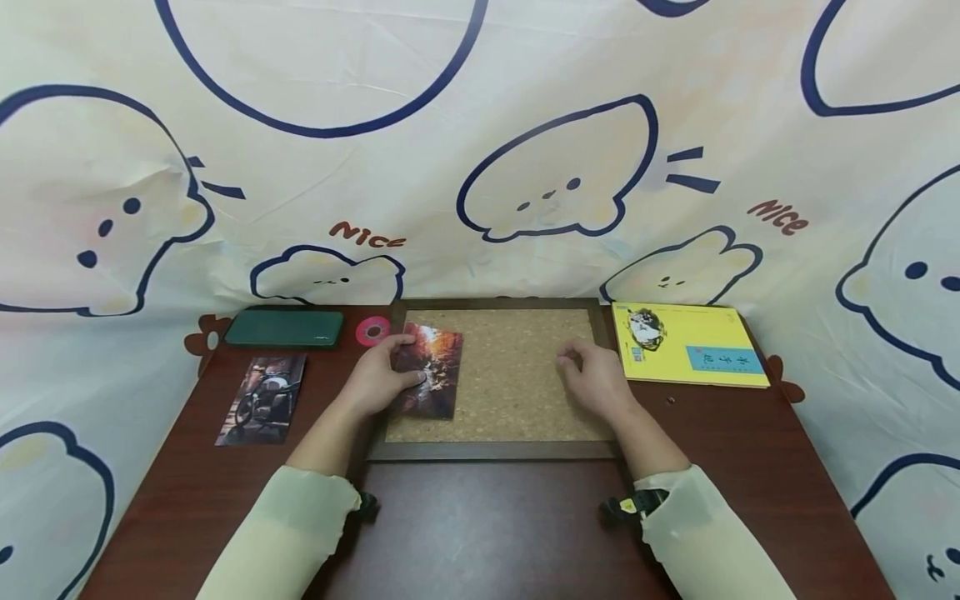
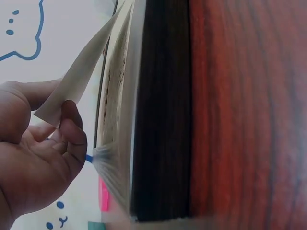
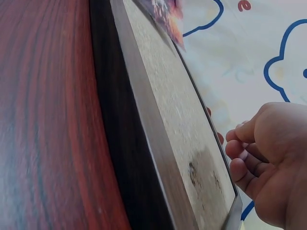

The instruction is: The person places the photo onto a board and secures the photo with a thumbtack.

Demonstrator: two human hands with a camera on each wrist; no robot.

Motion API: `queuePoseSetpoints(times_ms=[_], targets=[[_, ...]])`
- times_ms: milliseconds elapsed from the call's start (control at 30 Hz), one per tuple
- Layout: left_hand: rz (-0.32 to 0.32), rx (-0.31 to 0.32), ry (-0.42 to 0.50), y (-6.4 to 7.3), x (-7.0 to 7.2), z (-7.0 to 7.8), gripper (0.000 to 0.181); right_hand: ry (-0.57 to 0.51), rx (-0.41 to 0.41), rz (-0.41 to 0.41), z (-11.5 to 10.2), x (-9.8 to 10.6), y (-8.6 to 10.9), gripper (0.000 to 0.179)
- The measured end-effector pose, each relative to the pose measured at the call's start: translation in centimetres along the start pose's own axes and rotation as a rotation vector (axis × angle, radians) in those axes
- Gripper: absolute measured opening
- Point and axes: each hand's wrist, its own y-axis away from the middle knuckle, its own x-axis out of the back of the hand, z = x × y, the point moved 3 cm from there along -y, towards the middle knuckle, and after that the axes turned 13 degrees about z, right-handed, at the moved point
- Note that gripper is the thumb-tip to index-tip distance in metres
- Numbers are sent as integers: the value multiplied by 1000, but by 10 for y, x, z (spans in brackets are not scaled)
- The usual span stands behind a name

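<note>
Head view: photo print in the left hand, held over a framed cork board

Okay, left to right. First up is a dark motorcycle photo print (image 1: 262, 402) lying flat on the reddish-brown surface (image 1: 495, 533), with a dark green case (image 1: 285, 328) just behind it and a pink ring-shaped roll (image 1: 363, 332) next to the case.

Then the left hand (image 1: 371, 379), which has a fiery orange-and-dark photo print (image 1: 441, 375) pinched at its left edge, thumb on the picture side. That print is over the left part of the cork board (image 1: 525, 375). The left wrist cam shows the pinched end lifted and the sheet tilted; can't tell if the rest touches the cork.

The board sits in a brown wooden frame (image 1: 491, 451).

Over its right side is the right hand (image 1: 596, 379), fingers curled, tips bunched narrow near the thumb. Too small to tell whether anything's between them.

Past that there's a tiny round thing (image 1: 671, 401) on the surface, just in front of a yellow book (image 1: 690, 329) with a blue label, lying right beside the frame.
</note>
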Motion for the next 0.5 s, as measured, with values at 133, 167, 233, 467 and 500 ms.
queuePoseSetpoints(times_ms=[133, 167, 233, 467, 500], targets=[[-6, 2, -2, -5, -4, 2, 66, -3, -6, -23, -6, -5, -3, 11], [-7, -2, -9, -6, -5, 3, 67, -8, 0, -23, -7, -6, -3, 12], [-4, -13, -27, -8, -7, 5, 67, -13, 6, -27, -11, -9, -5, 12], [12, -64, -120, -12, -12, 9, 68, -24, 21, -68, -25, -18, -9, 15], [10, -70, -134, -13, -13, 10, 69, -20, 25, -73, -27, -20, -9, 16]])
